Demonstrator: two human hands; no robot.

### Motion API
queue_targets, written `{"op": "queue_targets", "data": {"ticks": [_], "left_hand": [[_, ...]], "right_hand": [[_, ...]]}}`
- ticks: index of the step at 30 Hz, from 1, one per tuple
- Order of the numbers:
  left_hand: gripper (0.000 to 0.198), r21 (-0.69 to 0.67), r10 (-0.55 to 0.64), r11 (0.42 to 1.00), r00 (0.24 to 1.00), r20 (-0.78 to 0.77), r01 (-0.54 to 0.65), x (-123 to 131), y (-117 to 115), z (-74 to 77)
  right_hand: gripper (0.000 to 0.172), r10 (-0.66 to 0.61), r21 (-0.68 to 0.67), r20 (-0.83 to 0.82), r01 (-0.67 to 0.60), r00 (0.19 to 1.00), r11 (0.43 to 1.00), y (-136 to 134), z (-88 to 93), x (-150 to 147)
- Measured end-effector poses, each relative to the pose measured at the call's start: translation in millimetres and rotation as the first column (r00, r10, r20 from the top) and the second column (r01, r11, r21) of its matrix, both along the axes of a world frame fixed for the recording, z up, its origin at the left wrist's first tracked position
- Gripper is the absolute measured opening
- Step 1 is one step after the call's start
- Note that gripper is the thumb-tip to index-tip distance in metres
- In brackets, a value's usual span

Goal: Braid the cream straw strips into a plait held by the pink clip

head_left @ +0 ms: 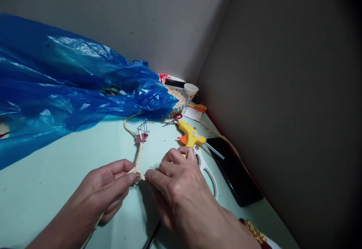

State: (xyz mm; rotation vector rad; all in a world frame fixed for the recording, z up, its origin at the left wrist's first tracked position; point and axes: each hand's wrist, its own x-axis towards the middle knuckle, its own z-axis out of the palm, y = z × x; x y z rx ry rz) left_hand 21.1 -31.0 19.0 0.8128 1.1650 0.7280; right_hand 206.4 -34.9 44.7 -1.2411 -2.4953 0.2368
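Note:
A pale plaited fibre cord runs down from a purple binder clip on the table. My left hand pinches the plait's lower end between thumb and fingers, and a loose strand hangs below its wrist side. Just to the right, my right hand is closed, thumb and forefinger pinching a short pale strand that leads to the same spot. Beyond the clip the cord curves up to a blue plastic sheet. White-handled scissors lie partly hidden behind my right hand.
A yellow glue gun with a glue stick lies beyond my right hand, beside red-handled scissors. A black phone is at the right edge. Blue plastic covers the back left, near a woven basket and a paper cup.

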Motion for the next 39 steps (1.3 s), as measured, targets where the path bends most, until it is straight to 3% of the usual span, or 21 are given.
{"op": "queue_targets", "data": {"ticks": [5, 9, 13, 15, 17, 19, 21, 29, 35, 39], "left_hand": [[0.037, 0.024, 0.022, 0.999, 0.998, -0.061, -0.021, 0.6, -1.6, -4.9], [0.034, 0.052, 0.06, 0.997, 0.995, -0.075, -0.056, 2.0, -1.4, -6.5], [0.032, 0.074, 0.073, 0.995, 0.997, 0.008, -0.073, 3.7, 1.5, -8.4], [0.032, 0.072, 0.09, 0.993, 0.995, 0.036, -0.093, 5.4, 1.5, -7.3], [0.031, 0.061, 0.121, 0.991, 0.992, 0.027, -0.123, 7.0, 0.4, -4.7], [0.032, 0.051, 0.139, 0.989, 0.99, 0.006, -0.139, 7.5, -1.1, -2.2], [0.033, 0.04, 0.127, 0.991, 0.992, 0.001, -0.127, 6.2, -1.5, -1.8], [0.039, -0.093, 0.084, 0.993, 0.974, 0.211, -0.066, -6.8, 4.4, -14.7], [0.038, -0.093, 0.02, 0.996, 0.997, 0.081, -0.012, -4.7, 3.2, -6.1], [0.034, -0.027, 0.083, 0.996, 0.996, 0.023, -0.082, -2.4, 1.2, -3.9]], "right_hand": [[0.02, 0.012, 0.093, 0.157, -0.027, 0.988, 0.995, 0.9, -4.4, -5.2], [0.01, 0.006, 0.143, 0.066, -0.015, 0.998, 0.99, -1.6, -1.7, -4.3], [0.034, -0.045, 0.176, -0.016, 0.048, 0.999, 0.983, -6.8, 2.1, -5.8], [0.037, -0.004, 0.093, -0.025, 0.006, 1.0, 0.996, -8.1, 0.9, -7.7], [0.035, -0.005, -0.13, -0.086, -0.007, 0.996, 0.992, -7.8, -0.8, -8.6], [0.024, -0.092, -0.375, -0.178, 0.019, 0.98, 0.927, -6.3, -0.7, -8.5], [0.013, -0.186, -0.511, -0.235, 0.041, 0.954, 0.858, -4.1, 1.5, -8.1], [0.016, -0.291, -0.539, -0.346, 0.064, 0.892, 0.84, 1.7, 4.9, -12.2], [0.014, -0.3, -0.568, -0.4, 0.023, 0.866, 0.823, 5.5, 4.5, -8.7], [0.014, -0.285, -0.571, -0.448, -0.025, 0.847, 0.82, 9.8, 3.1, -6.8]]}}
